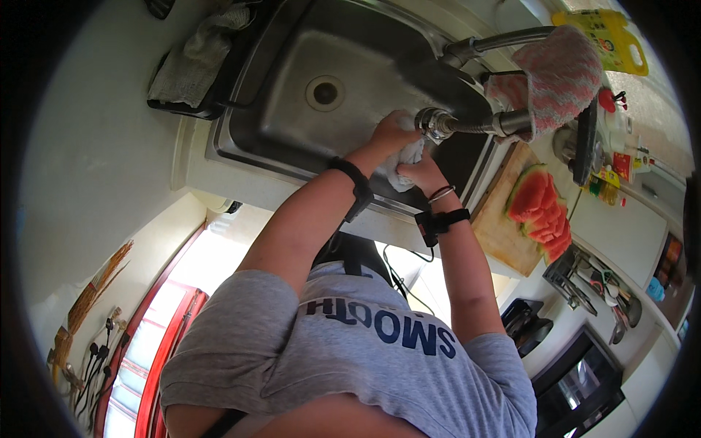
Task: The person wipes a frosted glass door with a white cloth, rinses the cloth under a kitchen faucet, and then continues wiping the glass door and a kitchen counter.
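Over the stainless steel sink, my left hand and my right hand are both closed on a wet-looking white cloth. The cloth is bunched between them, near the sink's front right side. Close beside my left fingers is the metal spray head of the faucet; whether they touch is unclear. Something whitish shows at my left fingertips, either cloth or water. My right fingers are partly hidden. The round drain lies to the left of my hands.
A pink-and-white towel hangs over the faucet pipe. Right of the sink, cut watermelon lies on a wooden cutting board. A mesh cloth covers a black holder at the sink's left. Utensils and bottles stand farther right.
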Motion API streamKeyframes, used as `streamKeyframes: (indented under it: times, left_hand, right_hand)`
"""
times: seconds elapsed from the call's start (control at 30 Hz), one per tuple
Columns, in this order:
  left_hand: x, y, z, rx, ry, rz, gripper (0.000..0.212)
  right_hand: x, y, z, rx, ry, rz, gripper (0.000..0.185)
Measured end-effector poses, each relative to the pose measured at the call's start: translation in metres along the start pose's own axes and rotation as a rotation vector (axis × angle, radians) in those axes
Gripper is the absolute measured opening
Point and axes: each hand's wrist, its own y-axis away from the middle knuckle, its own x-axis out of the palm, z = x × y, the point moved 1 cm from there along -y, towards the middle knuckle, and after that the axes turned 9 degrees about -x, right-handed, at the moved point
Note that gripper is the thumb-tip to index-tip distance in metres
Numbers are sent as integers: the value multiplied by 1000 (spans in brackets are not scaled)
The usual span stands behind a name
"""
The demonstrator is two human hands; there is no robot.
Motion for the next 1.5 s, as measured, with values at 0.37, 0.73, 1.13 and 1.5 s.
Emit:
streamKeyframes:
  times: [0.37, 0.73, 1.13, 1.5]
  left_hand:
    - [2, -7, -13, -77, -342, -145, 41]
    - [-13, 20, -49, -207, -115, 1, 53]
    - [-10, 26, -19, -257, 847, 244, 68]
    - [-9, 22, -7, -469, 803, -48, 41]
  right_hand:
    - [22, -7, 8, -195, 639, -325, 48]
    - [1, -6, -17, -203, 210, -141, 58]
    - [-19, 22, -1, 145, -872, -222, 44]
    - [-18, 7, 14, -6, -888, -377, 44]
